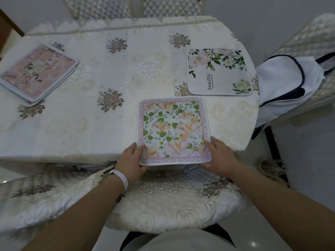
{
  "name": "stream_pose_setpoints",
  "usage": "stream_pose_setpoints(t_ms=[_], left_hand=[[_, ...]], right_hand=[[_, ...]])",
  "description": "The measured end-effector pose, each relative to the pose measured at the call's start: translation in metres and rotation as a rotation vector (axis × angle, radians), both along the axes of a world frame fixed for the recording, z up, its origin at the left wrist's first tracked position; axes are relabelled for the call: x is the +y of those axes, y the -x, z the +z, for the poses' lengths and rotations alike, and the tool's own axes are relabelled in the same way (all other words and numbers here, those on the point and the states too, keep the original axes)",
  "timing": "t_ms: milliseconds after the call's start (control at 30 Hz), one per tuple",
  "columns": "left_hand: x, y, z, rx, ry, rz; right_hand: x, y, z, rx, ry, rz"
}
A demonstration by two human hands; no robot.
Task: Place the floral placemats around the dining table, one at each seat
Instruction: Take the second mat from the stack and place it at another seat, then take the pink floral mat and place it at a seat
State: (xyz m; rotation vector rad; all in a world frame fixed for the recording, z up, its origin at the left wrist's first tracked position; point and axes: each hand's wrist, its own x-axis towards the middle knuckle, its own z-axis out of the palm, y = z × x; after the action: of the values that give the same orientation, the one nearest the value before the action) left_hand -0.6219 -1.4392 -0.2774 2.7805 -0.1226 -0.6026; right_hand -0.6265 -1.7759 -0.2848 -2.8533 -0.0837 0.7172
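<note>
Placemat at the near seat, both my hands on it.

My left hand (133,157) and right hand (220,155) pinch the green-leaf placemat (173,130) at the cream embroidered bench (87,109) edge; white floral placemat (218,72) far right, pink stack (36,74) left, quilted chairs (174,201) around, pale floor.

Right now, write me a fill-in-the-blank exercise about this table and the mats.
1. Both hands, left hand and right hand, hold the mat with ____ leaves.
2. The word printed on the white mat is ____.
3. The pink mats lie in a ____.
4. The left wrist wears a ____ band.

Missing words: green; Beautiful; stack; white
</note>
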Motion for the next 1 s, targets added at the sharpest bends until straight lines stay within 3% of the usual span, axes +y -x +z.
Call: stream_pose_setpoints(t_ms=[200, 333, 533, 800, 1000], left_hand=[[0.008, 0.008, 0.035, -0.107, 0.046, -0.004], [0.017, 0.022, 0.065, -0.323, -0.002, -0.043], [0.028, 0.067, 0.111, -0.509, -0.068, 0.127], [0.087, 0.155, 0.144, -0.508, -0.22, 0.374], [0.16, 0.225, 0.154, -0.505, -0.23, 0.541]], right_hand=[[0.019, -0.006, 0.031, -0.105, -0.129, -0.051], [0.043, -0.02, 0.068, -0.236, -0.215, 0.142], [0.093, -0.034, 0.115, -0.409, -0.288, 0.458], [0.193, -0.008, 0.141, -0.418, -0.318, 0.759], [0.287, 0.031, 0.154, -0.382, -0.322, 0.888]])
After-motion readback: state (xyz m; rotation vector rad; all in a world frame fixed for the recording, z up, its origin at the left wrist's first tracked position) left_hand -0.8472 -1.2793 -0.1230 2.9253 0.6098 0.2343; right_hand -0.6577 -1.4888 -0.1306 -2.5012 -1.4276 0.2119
